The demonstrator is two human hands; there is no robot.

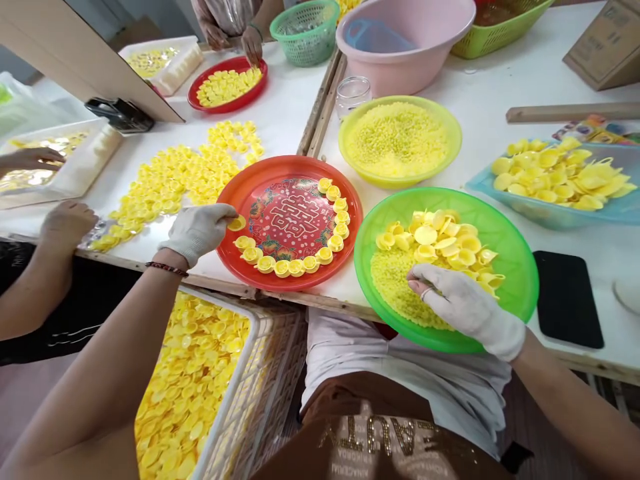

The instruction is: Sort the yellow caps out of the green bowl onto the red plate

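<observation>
My left hand (197, 230), in a white glove with bare fingertips, pinches a small round yellow plastic piece (237, 223) over the left rim of the red plate (227, 257). A curved row of similar yellow pieces (296, 267) lines the plate's lower and right side, around a printed red centre. My right hand (457, 300), gloved too, is over the green tray (523, 287), its fingers closed together above tiny yellow beads (395, 277). Whatever they hold is hidden. Loose yellow cup-like pieces (440, 240) are heaped behind that hand in the same tray.
Behind stand a yellow bowl (453, 150) of beads, a glass jar (353, 93) and a pink basin (395, 67). A phone (569, 299) and a blue scoop (530, 203) lie right. Yellow pieces (170, 177) cover the table left; a crate (250, 347) stands below. Co-workers' hands (250, 45) work nearby.
</observation>
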